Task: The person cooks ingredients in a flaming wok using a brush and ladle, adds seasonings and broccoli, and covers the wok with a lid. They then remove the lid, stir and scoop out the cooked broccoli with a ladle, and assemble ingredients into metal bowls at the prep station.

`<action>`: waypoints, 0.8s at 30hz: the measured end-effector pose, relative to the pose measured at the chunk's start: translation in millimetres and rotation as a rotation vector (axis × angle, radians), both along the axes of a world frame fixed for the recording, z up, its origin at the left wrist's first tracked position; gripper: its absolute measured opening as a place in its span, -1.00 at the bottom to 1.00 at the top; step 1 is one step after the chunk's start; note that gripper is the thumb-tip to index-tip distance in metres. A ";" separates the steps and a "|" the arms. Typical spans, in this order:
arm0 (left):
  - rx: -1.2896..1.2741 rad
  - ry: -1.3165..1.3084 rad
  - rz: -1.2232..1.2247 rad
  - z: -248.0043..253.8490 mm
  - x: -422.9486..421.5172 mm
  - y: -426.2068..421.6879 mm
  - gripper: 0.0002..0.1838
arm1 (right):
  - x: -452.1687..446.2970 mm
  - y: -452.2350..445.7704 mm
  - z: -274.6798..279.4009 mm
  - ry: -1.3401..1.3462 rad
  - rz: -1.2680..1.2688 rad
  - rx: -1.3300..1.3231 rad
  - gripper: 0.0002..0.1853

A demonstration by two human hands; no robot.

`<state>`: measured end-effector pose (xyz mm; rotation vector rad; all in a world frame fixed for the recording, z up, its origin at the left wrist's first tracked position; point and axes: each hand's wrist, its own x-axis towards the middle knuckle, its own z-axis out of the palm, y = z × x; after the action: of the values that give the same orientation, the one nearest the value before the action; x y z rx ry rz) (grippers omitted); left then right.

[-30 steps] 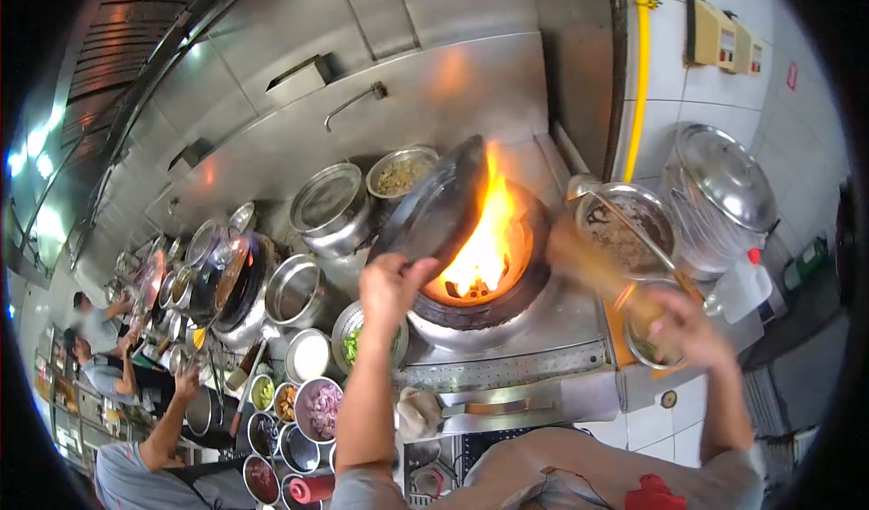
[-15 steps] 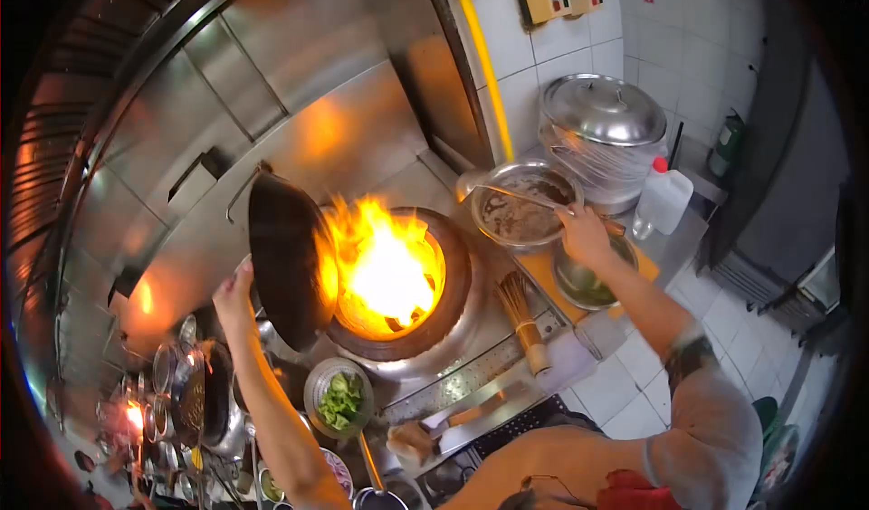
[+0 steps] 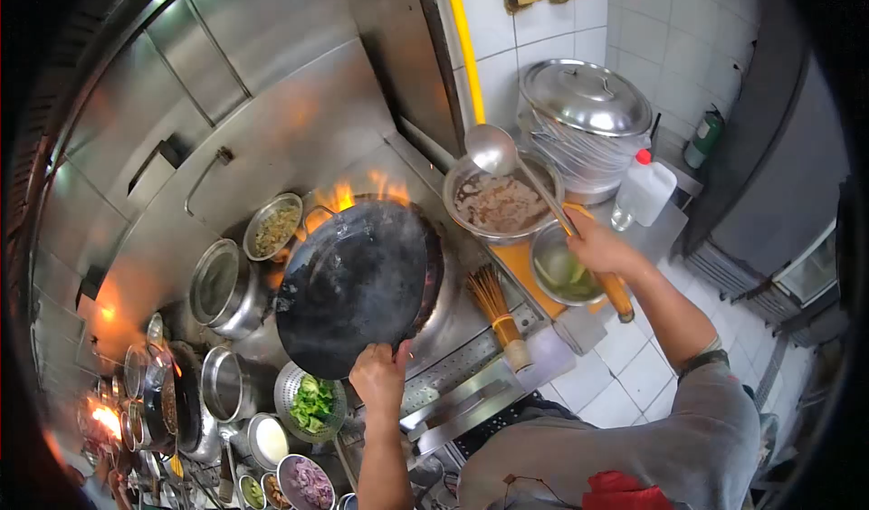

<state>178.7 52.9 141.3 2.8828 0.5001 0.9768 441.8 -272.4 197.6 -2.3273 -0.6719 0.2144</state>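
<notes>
My left hand [image 3: 378,376] is closed on the near edge of a dark wok [image 3: 358,275], which covers most of the burner. Smoke lifts off the wok's bare black inside, and flames [image 3: 348,195] show past its far rim. In my right hand [image 3: 602,246] is a long ladle [image 3: 491,151] with a wooden handle end. The ladle's bowl hangs over the far side of a metal basin [image 3: 462,220] of brownish, meat-like pieces. Just below the right hand stands a smaller metal bowl [image 3: 546,284] with something green in it.
A bamboo brush [image 3: 498,315] lies right of the burner. On the left are a strainer of green vegetables [image 3: 312,404], several pots and a bowl of chopped purple onion [image 3: 306,481]. A large lidded pot [image 3: 588,98] and a white jug [image 3: 644,191] stand at the back right.
The wok has come down from its steep tilt over the flames, hiding most of the fire. My left hand moved right and nearer. The ladle's bowl swung up and right.
</notes>
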 end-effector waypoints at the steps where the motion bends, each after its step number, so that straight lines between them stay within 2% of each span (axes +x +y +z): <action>1: 0.017 0.025 -0.015 -3.2 1.5 -1.7 -0.57 | -5.8 -5.3 0.8 0.024 -0.007 -0.014 -0.46; 3: 0.035 0.056 -0.030 -6.7 5.0 -3.1 -0.59 | -14.4 -13.5 0.2 0.066 -0.023 -0.033 -0.47; 4: 0.030 0.062 -0.023 -7.8 6.2 -3.7 -0.59 | -14.8 -17.5 -14.3 -0.034 -0.007 0.025 -0.46; 7: 0.012 0.078 -0.029 -17.7 7.5 -2.9 -0.60 | -21.5 -16.9 -5.2 0.185 -0.069 -0.010 -0.35; 10: 0.018 0.083 -0.033 -16.2 14.7 -3.4 -0.61 | -12.4 -20.9 -27.5 0.023 -0.031 -0.052 -0.35; 13: 0.004 0.096 -0.018 -15.1 16.7 -4.4 -0.63 | -16.5 -20.5 -11.1 0.495 -0.098 0.178 -0.35; 16: -0.010 0.115 -0.003 -23.5 17.2 -2.1 -0.64 | -33.7 -18.3 18.4 0.710 -0.155 0.411 -0.33; 20: -0.044 0.123 0.011 -11.8 21.2 -7.1 -0.65 | -43.2 -8.8 42.9 0.868 -0.046 0.512 -0.29; 22: -0.146 0.221 0.059 -7.3 19.6 -12.3 -0.69 | -41.6 9.8 43.0 0.886 0.105 0.459 -0.31; 24: -0.167 0.115 0.051 -0.1 18.3 -15.5 -0.69 | -31.1 32.1 38.4 0.840 0.247 0.322 -0.33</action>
<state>197.0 37.4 141.3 2.7995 0.6342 0.7386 410.6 -240.3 236.1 -1.6208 -0.4995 1.0396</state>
